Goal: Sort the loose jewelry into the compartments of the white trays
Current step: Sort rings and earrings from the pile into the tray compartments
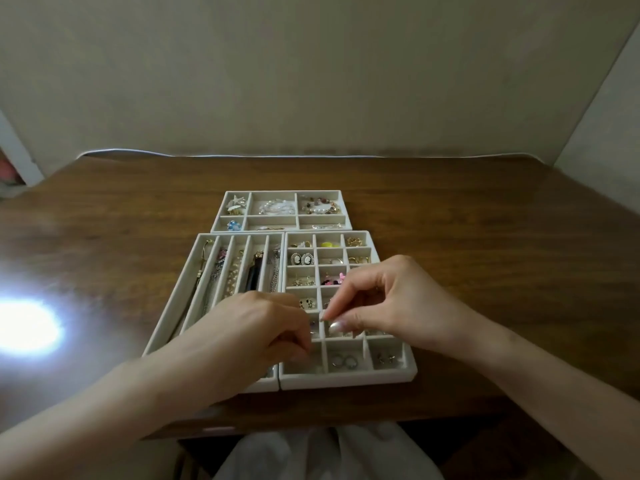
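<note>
Three white trays lie on the brown table. The far tray point(281, 193) holds bracelets and brooches. A long-slot tray point(180, 289) at the near left carries chains and necklaces. The grid tray point(349, 381) at the near right has earrings and rings in small cells. My left hand point(263, 327) hovers over the seam between the two near trays with fingers curled; whatever it holds is hidden. My right hand point(391, 303) is above the grid tray's middle row, thumb and forefinger pinched together over a cell, on something too small to make out.
A bright glare spot point(24, 327) sits on the table at the left. The wooden table point(485, 237) stretches around the trays, with a wall behind it. White cloth point(322, 452) lies on my lap below the near edge.
</note>
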